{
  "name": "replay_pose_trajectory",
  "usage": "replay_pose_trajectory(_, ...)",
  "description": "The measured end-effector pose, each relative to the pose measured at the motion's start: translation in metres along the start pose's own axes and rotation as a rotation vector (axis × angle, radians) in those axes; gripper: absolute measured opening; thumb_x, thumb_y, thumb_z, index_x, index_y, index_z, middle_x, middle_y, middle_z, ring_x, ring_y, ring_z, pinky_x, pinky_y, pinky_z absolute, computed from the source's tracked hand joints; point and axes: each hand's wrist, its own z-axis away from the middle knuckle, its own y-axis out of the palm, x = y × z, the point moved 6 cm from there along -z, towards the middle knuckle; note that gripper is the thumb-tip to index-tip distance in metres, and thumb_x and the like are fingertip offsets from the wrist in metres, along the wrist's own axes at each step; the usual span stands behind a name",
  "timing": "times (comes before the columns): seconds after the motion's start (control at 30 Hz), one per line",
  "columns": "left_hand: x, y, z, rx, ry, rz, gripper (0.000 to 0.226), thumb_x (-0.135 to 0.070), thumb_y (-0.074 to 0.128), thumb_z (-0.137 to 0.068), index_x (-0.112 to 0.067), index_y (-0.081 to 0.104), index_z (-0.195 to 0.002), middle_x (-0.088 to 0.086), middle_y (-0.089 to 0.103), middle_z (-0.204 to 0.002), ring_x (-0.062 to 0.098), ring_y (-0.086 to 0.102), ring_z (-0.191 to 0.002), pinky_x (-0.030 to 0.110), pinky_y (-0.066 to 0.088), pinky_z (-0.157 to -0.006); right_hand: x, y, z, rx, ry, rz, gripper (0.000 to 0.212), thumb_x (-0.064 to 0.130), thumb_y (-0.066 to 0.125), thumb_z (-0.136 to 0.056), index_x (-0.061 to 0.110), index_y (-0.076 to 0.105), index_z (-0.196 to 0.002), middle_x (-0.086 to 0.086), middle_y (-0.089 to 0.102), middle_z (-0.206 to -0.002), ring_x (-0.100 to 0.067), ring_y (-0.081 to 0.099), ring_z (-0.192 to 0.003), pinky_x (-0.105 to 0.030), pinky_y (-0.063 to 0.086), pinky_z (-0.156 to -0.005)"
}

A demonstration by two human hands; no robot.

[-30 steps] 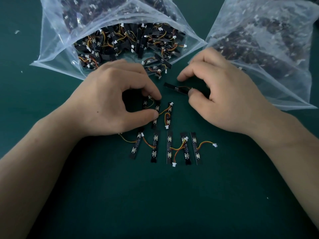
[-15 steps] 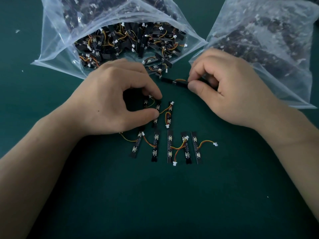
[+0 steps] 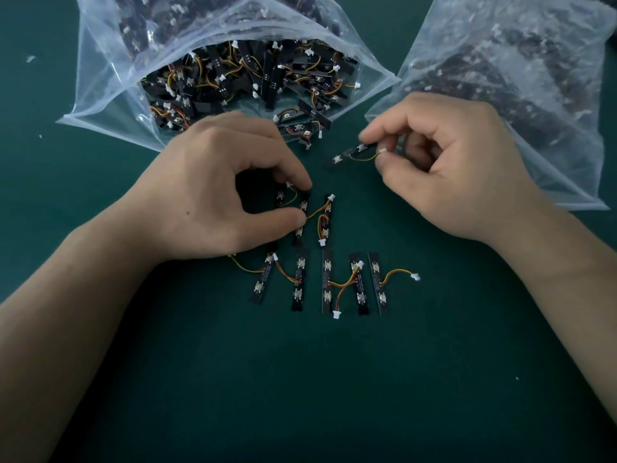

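At the centre of the frame, the left hand point(image 3: 213, 192) pinches a black strip point(image 3: 302, 213) lying flat on the green table point(image 3: 334, 379), with thumb and forefinger curled onto it. Just right and higher, the right hand point(image 3: 444, 168) pinches a wired strip point(image 3: 349, 154) by its end and its wire's white plug. A row of strips point(image 3: 327, 282) lies below. An open bag point(image 3: 100, 95) of strips sits at upper left, and a second bag point(image 3: 534, 95) at upper right.
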Motion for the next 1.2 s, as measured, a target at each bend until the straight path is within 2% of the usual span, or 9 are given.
replay_pose_trajectory(0.17,-0.001,0.001,0.0,0.001,0.003,0.0,0.026,-0.044,0.08,-0.081,-0.028,0.08,-0.102,-0.005,0.069,-0.097,0.02,0.063,-0.098,0.044,0.049,-0.094,0.0,-0.004,0.0,-0.026,0.017,0.008,0.024,-0.002,0.058,-0.083,0.013,0.077,-0.083,-0.003,0.06,-0.079,-0.016,0.051,-0.065,-0.021,0.035,-0.062)
replay_pose_trajectory(0.27,0.0,0.001,0.0,-0.003,-0.003,0.002,0.025,-0.042,0.08,-0.081,-0.029,0.08,-0.101,-0.005,0.069,-0.097,0.02,0.063,-0.098,0.044,0.049,-0.093,-0.001,-0.003,0.001,0.011,0.039,0.063,0.029,0.005,0.049,-0.08,0.012,0.076,-0.075,-0.002,0.058,-0.073,-0.013,0.05,-0.064,-0.03,0.039,-0.059)
replay_pose_trajectory(0.4,0.0,0.001,0.0,-0.003,-0.002,0.001,0.026,-0.044,0.079,-0.081,-0.028,0.08,-0.102,-0.006,0.069,-0.097,0.02,0.063,-0.098,0.044,0.049,-0.094,-0.001,0.0,0.0,0.042,0.051,0.165,0.033,0.01,0.046,-0.082,0.017,0.078,-0.076,0.001,0.059,-0.075,-0.018,0.051,-0.064,-0.041,0.046,-0.06)
replay_pose_trajectory(0.5,-0.001,0.002,0.0,-0.001,-0.001,-0.003,0.025,-0.043,0.08,-0.081,-0.029,0.08,-0.102,-0.006,0.069,-0.098,0.02,0.064,-0.099,0.045,0.049,-0.094,0.002,0.001,0.0,0.045,0.011,0.178,0.031,0.009,0.049,-0.083,0.017,0.079,-0.08,0.0,0.062,-0.079,-0.015,0.05,-0.062,-0.041,0.045,-0.058)
replay_pose_trajectory(0.63,0.0,0.001,0.0,-0.001,-0.002,0.005,0.026,-0.045,0.079,-0.081,-0.03,0.079,-0.102,-0.006,0.069,-0.098,0.019,0.063,-0.099,0.046,0.049,-0.094,0.004,0.004,0.002,0.088,-0.063,0.184,0.028,0.005,0.054,-0.087,0.017,0.08,-0.09,0.001,0.067,-0.084,-0.02,0.056,-0.066,-0.041,0.048,-0.061)
replay_pose_trajectory(0.77,0.0,0.001,0.0,0.002,0.004,0.005,0.026,-0.045,0.079,-0.081,-0.029,0.08,-0.102,-0.005,0.069,-0.098,0.021,0.064,-0.098,0.046,0.05,-0.093,0.003,0.005,0.003,0.148,-0.095,0.152,0.018,0.013,0.065,-0.088,0.018,0.08,-0.096,0.003,0.066,-0.09,-0.017,0.053,-0.065,-0.041,0.048,-0.062)
replay_pose_trajectory(0.97,0.001,0.001,0.0,0.001,-0.001,0.001,0.026,-0.044,0.08,-0.081,-0.028,0.08,-0.102,-0.006,0.068,-0.097,0.019,0.063,-0.097,0.045,0.05,-0.093,0.011,0.01,0.007,0.209,-0.183,0.119,0.016,0.017,0.071,-0.089,0.018,0.083,-0.1,0.004,0.069,-0.103,-0.02,0.066,-0.088,-0.043,0.053,-0.078)
replay_pose_trajectory(1.07,0.001,0.001,0.001,0.001,-0.009,-0.004,0.027,-0.045,0.079,-0.081,-0.029,0.08,-0.102,-0.006,0.068,-0.098,0.019,0.063,-0.098,0.046,0.049,-0.093,0.013,0.011,0.008,0.226,-0.203,0.083,0.014,0.016,0.074,-0.087,0.017,0.081,-0.1,0.002,0.069,-0.101,-0.019,0.064,-0.083,-0.042,0.052,-0.074)
replay_pose_trajectory(1.2,0.0,0.001,0.001,0.012,-0.014,0.004,0.029,-0.048,0.075,-0.082,-0.029,0.08,-0.103,-0.005,0.068,-0.099,0.02,0.063,-0.099,0.046,0.049,-0.094,0.014,0.016,0.01,0.249,-0.22,0.047,0.026,0.015,0.075,-0.084,0.016,0.076,-0.111,-0.001,0.069,-0.1,-0.021,0.057,-0.077,-0.04,0.05,-0.069)
